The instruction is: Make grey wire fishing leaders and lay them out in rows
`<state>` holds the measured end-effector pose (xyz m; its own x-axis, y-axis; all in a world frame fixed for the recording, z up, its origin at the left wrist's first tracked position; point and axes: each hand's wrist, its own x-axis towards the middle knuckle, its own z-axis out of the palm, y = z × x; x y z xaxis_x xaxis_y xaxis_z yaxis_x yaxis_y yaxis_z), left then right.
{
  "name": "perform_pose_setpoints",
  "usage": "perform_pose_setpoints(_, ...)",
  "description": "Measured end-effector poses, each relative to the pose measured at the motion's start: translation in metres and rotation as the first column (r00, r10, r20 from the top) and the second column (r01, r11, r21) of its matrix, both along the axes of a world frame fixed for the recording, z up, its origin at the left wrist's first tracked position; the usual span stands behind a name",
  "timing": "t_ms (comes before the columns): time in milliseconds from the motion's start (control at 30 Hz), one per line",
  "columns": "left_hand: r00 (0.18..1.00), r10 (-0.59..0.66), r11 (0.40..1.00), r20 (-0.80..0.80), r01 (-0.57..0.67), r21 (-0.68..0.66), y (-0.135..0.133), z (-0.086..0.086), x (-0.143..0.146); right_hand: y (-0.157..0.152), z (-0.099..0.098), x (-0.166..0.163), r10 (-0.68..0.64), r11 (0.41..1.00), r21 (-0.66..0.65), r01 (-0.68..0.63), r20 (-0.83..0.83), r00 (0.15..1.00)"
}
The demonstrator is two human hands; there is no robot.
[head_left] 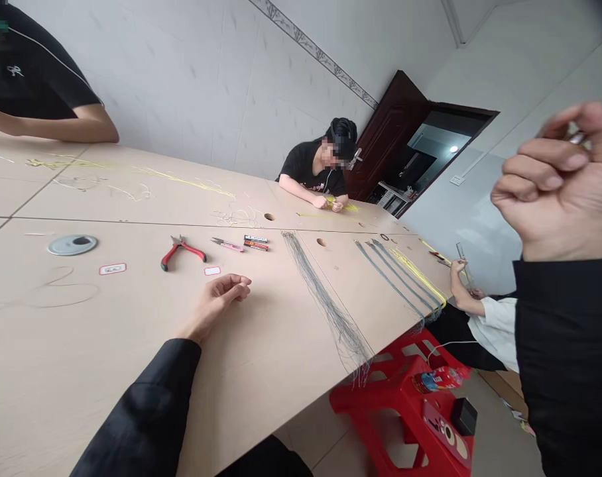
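My left hand (220, 296) rests on the wooden table (132, 344), fingers curled loosely inward, nothing visible in it. A small white tag (212, 270) and red-handled pliers (181, 251) lie just beyond it. My right hand (554, 185) is raised close to the camera at the right, fingers curled and pinched together; a small shiny thing shows at the fingertips but I cannot make it out. A long bundle of grey wires (325, 298) lies on the table between the hands, its ends hanging over the edge.
Small cutters (227, 245), two flat sticks (256, 242), a metal disc (72, 244), more grey and yellow wire bundles (405, 275) lie on the table. Three other people sit around it. A red stool (405, 404) with a bottle and phone stands beside the edge.
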<state>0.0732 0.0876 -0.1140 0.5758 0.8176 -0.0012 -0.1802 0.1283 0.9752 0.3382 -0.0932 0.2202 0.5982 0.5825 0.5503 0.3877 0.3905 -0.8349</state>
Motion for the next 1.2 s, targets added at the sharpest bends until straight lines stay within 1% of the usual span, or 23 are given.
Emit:
perform_pose_setpoints(67,1.0,0.004,1.0,-0.018,-0.004,-0.001,-0.001,0.002,0.0,0.025,0.009,0.006,0.07,0.997,0.048,-0.064,-0.142,0.987)
perform_pose_setpoints(100,1.0,0.006,1.0,-0.027,-0.006,0.004,-0.001,0.001,-0.001,0.035,0.014,0.011,0.095,0.994,0.073,-0.084,-0.175,0.98)
perform_pose_setpoints(167,0.999,0.005,1.0,-0.039,-0.005,0.014,0.0,-0.001,0.0,0.05,0.023,0.022,0.105,0.991,0.1,-0.091,-0.152,0.983)
perform_pose_setpoints(233,0.999,-0.001,1.0,-0.041,0.002,0.021,0.002,-0.005,0.0,0.059,0.029,0.031,0.118,0.988,0.11,-0.105,-0.117,0.986)
perform_pose_setpoints(300,0.999,-0.002,1.0,-0.035,0.003,0.026,0.004,-0.009,0.001,0.062,0.026,0.037,0.128,0.986,0.121,-0.115,-0.102,0.986)
perform_pose_setpoints(333,0.999,0.0,1.0,-0.036,0.001,0.026,0.004,-0.01,0.001,0.062,0.021,0.039,0.132,0.986,0.121,-0.119,-0.109,0.985)
perform_pose_setpoints(367,0.999,0.004,1.0,-0.039,-0.003,0.026,0.005,-0.01,0.001,0.062,0.013,0.04,0.138,0.985,0.116,-0.124,-0.124,0.983)
perform_pose_setpoints(433,0.999,0.009,1.0,-0.052,-0.008,0.022,0.004,-0.01,0.001,0.06,-0.012,0.042,0.151,0.987,0.081,-0.139,-0.169,0.974)
perform_pose_setpoints(533,0.998,0.015,1.0,-0.062,-0.014,0.017,0.002,-0.006,0.0,0.052,-0.062,0.043,0.164,0.983,-0.036,-0.178,-0.246,0.955)
perform_pose_setpoints(633,0.998,0.022,1.0,-0.053,-0.022,0.012,0.001,-0.004,0.001,0.037,-0.114,0.046,0.137,0.951,-0.209,-0.227,-0.375,0.917)
perform_pose_setpoints(667,0.998,0.027,1.0,-0.05,-0.026,0.008,0.001,-0.003,0.001,0.03,-0.13,0.047,0.112,0.929,-0.279,-0.244,-0.416,0.902)
perform_pose_setpoints(733,0.998,0.036,0.999,-0.051,-0.036,-0.001,0.0,-0.003,0.002,0.014,-0.16,0.049,0.043,0.858,-0.435,-0.274,-0.471,0.881)
perform_pose_setpoints(800,0.997,0.046,0.999,-0.063,-0.046,-0.004,0.0,-0.004,0.003,-0.004,-0.184,0.05,-0.015,0.789,-0.543,-0.287,-0.484,0.875)
perform_pose_setpoints(867,0.996,0.055,0.998,-0.073,-0.055,0.004,0.001,-0.006,0.003,-0.022,-0.203,0.05,-0.039,0.728,-0.609,-0.313,-0.493,0.869)
perform_pose_setpoints(933,0.995,0.059,0.998,-0.078,-0.058,0.015,0.002,-0.007,0.004,-0.033,-0.213,0.05,-0.031,0.673,-0.649,-0.355,-0.504,0.863)
perform_pose_setpoints(1000,0.995,0.055,0.998,-0.082,-0.053,0.022,0.003,-0.009,0.004,-0.033,-0.215,0.05,-0.009,0.65,-0.663,-0.372,-0.495,0.869)
perform_pose_setpoints(1067,0.995,0.052,0.998,-0.086,-0.05,0.027,0.003,-0.008,0.004,-0.016,-0.205,0.052,0.031,0.67,-0.649,-0.36,-0.461,0.887)
perform_pose_setpoints(1133,0.995,0.057,0.998,-0.082,-0.054,0.031,0.003,-0.006,0.004,0.017,-0.182,0.055,0.077,0.713,-0.615,-0.337,-0.409,0.909)
perform_pose_setpoints(1200,0.995,0.065,0.997,-0.081,-0.063,0.036,0.001,-0.001,0.004,0.06,-0.147,0.057,0.137,0.769,-0.554,-0.318,-0.342,0.929)
